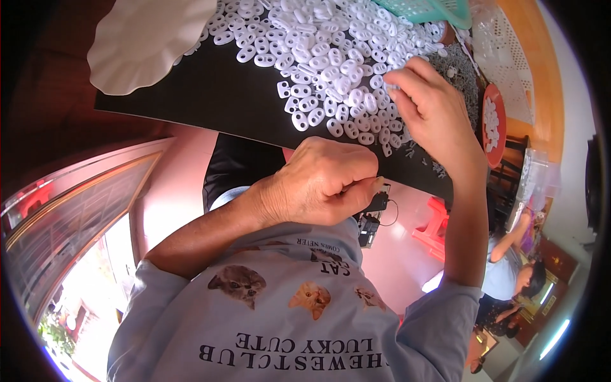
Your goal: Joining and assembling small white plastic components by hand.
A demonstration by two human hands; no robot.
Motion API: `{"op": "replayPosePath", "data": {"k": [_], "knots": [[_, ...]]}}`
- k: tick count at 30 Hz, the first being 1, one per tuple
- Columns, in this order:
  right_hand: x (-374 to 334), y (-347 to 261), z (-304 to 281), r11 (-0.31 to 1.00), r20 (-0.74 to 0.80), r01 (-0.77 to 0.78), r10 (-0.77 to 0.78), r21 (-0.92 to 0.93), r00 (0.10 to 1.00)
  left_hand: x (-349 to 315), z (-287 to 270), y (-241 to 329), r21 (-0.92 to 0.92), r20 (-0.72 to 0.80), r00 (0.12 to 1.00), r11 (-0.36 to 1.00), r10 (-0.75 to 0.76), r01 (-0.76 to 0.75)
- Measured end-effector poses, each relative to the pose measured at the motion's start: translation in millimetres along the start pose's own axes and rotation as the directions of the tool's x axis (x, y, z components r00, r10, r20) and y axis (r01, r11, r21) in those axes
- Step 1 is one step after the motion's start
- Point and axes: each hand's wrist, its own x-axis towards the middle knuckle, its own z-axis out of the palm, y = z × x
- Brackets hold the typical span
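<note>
"Two hands are figured; what is the state of each?"

"My left hand [331, 178] is curled into a fist, thumb laid against the forefinger; its inside is hidden, so I cannot tell whether it encloses anything. My right hand [433, 105] is bent, with thumb and forefinger curved toward each other. Something pale shows between their tips; whether it is gripped or lies behind, I cannot tell."

"And the white two-holed pieces [331, 73]?"

"They lie heaped on the black table [191, 95], beyond my left fist and to the left of my right hand, whose fingertips are at the heap's right side."

"The surroundings?"

"Well beyond my left hand, to its left: a white scalloped tray [143, 44]. Beyond my right hand: a teal basket [439, 13]. Just right of that hand: small grey pieces [459, 71]; farther right, a red bowl [501, 114] containing white pieces."
</note>
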Motion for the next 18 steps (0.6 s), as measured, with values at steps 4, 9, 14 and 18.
{"op": "replayPosePath", "data": {"k": [4,9,14,18], "knots": [[-11.6,-2.7,-0.4,1.0,0.029,0.015,-0.015,0.022,0.999,-0.5,0.7,-0.1,0.014,-0.008,1.0,1.0,0.003,-0.003],[-7.6,-3.0,6.5,0.999,0.018,0.048,-0.048,-0.017,0.999,-0.6,2.2,-0.6,0.025,-0.011,1.0,1.0,0.011,-0.01],[3.1,1.7,13.0,0.991,-0.004,0.087,-0.087,-0.101,0.996,0.7,3.3,0.9,0.03,-0.027,1.0,1.0,0.01,-0.009],[3.7,1.9,11.2,0.989,0.028,0.066,-0.063,-0.135,0.998,1.3,4.2,2.3,0.038,-0.019,1.0,0.999,0.005,-0.004]]}}
